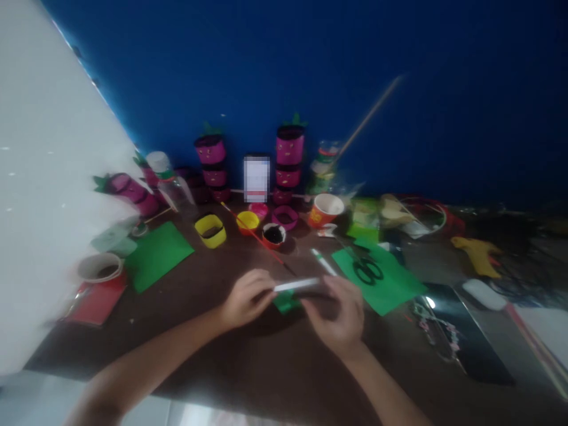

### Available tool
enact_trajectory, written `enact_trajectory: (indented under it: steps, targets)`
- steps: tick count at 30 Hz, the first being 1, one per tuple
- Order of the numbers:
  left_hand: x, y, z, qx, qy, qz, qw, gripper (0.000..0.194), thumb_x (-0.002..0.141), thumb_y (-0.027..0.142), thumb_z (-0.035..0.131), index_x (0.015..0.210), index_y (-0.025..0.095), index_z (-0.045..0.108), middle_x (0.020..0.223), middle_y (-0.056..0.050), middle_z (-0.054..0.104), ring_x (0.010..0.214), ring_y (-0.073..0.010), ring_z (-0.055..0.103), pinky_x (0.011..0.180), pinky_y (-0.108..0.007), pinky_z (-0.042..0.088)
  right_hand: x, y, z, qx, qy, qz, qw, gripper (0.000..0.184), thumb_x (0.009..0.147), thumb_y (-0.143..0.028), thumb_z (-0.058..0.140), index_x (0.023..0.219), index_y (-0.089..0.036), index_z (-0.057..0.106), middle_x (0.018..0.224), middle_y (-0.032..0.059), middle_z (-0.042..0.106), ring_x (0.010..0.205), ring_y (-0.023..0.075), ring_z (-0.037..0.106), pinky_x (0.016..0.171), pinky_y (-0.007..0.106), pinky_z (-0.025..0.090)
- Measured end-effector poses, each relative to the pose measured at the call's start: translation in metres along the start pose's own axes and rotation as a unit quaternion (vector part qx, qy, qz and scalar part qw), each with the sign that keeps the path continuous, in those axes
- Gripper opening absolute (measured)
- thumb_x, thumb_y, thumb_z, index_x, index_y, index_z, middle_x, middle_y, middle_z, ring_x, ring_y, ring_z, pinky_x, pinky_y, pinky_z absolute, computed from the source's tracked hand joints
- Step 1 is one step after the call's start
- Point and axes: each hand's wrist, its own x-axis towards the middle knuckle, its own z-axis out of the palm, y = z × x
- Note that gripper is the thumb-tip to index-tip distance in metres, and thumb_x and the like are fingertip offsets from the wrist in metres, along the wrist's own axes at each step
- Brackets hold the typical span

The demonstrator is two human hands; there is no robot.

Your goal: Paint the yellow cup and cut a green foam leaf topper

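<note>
My left hand (249,297) and my right hand (339,310) are above the middle of the brown table. Between them is a narrow white strip (296,285), blurred, its exact kind unclear. My left hand's fingers are closed on its left end. The fingers of my right hand curl around its right end. Just under the strip lies a small green piece (286,302), possibly paper; whether a hand touches it, I cannot tell. Past my right hand are a white stick with a green end (323,260) and black-handled scissors (368,271) on a green sheet (390,284).
A paintbrush (261,242) lies beyond my hands, near a yellow ring-shaped container (210,231) and a dark paint cup (274,235). Purple decorated stacks (290,151) stand by the blue wall. At right are a yellow glue gun (479,254) and a black tablet-like slab (474,343).
</note>
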Motion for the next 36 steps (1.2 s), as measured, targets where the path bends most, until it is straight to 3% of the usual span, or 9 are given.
enact_trajectory:
  steps: [3,7,18,25,28,33,36]
  targets:
    - [-0.003,-0.001,0.002,0.011,-0.013,0.030,0.999,0.019,0.085,0.015,0.056,0.103,0.018,0.061,0.089,-0.007,0.065,0.088,-0.0169,0.060,0.084,-0.036,0.050,0.001,-0.007,-0.003,-0.014,-0.011,-0.064,0.998,0.033,0.076,-0.016,0.069,0.109,-0.019,0.060,0.094,0.0095,0.063,0.085,0.0198,0.062,0.071,0.032,0.056]
    - [-0.007,-0.001,0.005,0.017,-0.031,0.066,0.997,0.025,0.085,0.014,0.057,0.110,0.019,0.059,0.091,-0.007,0.064,0.092,-0.0181,0.059,0.082,-0.036,0.051,0.002,-0.014,-0.004,0.019,-0.048,-0.073,0.996,0.015,0.081,-0.013,0.063,0.094,-0.020,0.066,0.087,0.0071,0.065,0.080,0.0159,0.065,0.069,0.028,0.057]
    - [-0.006,0.019,0.003,0.062,-0.039,0.129,0.989,0.021,0.088,0.017,0.054,0.108,0.016,0.056,0.085,-0.007,0.065,0.081,-0.0146,0.062,0.071,-0.027,0.052,0.001,-0.022,-0.009,0.096,-0.084,-0.059,0.990,0.018,0.079,-0.007,0.062,0.090,-0.018,0.070,0.101,0.0114,0.070,0.087,0.0184,0.069,0.074,0.031,0.060]
    - [-0.010,0.013,0.003,0.123,-0.104,0.132,0.978,0.017,0.090,0.020,0.050,0.105,0.016,0.057,0.078,-0.004,0.065,0.072,-0.0144,0.061,0.063,-0.026,0.047,0.002,-0.023,-0.010,0.140,-0.087,-0.032,0.986,0.014,0.079,-0.007,0.062,0.084,-0.019,0.067,0.095,0.0091,0.072,0.085,0.0174,0.070,0.075,0.029,0.060]
    - [-0.010,0.013,0.003,0.144,-0.101,0.148,0.973,0.016,0.090,0.020,0.050,0.104,0.015,0.056,0.078,-0.005,0.066,0.073,-0.0153,0.061,0.063,-0.027,0.046,0.000,-0.021,-0.009,0.142,-0.099,-0.024,0.985,0.014,0.081,-0.007,0.058,0.084,-0.019,0.065,0.095,0.0088,0.072,0.086,0.0170,0.069,0.076,0.029,0.060]
    - [-0.005,0.016,0.004,0.171,-0.142,0.160,0.962,0.014,0.090,0.026,0.046,0.085,0.016,0.053,0.067,-0.003,0.060,0.063,-0.0146,0.056,0.059,-0.027,0.042,-0.008,-0.019,-0.006,0.129,-0.121,-0.045,0.983,0.013,0.084,-0.008,0.054,0.086,-0.019,0.061,0.100,0.0101,0.069,0.093,0.0175,0.067,0.080,0.031,0.059]
    - [-0.002,0.019,0.005,0.178,-0.135,0.144,0.964,0.014,0.091,0.024,0.042,0.086,0.015,0.051,0.064,-0.003,0.056,0.059,-0.0142,0.053,0.057,-0.026,0.038,-0.011,-0.019,-0.004,0.110,-0.095,-0.065,0.987,0.014,0.083,-0.007,0.056,0.091,-0.018,0.060,0.095,0.0097,0.067,0.091,0.0184,0.066,0.078,0.033,0.058]
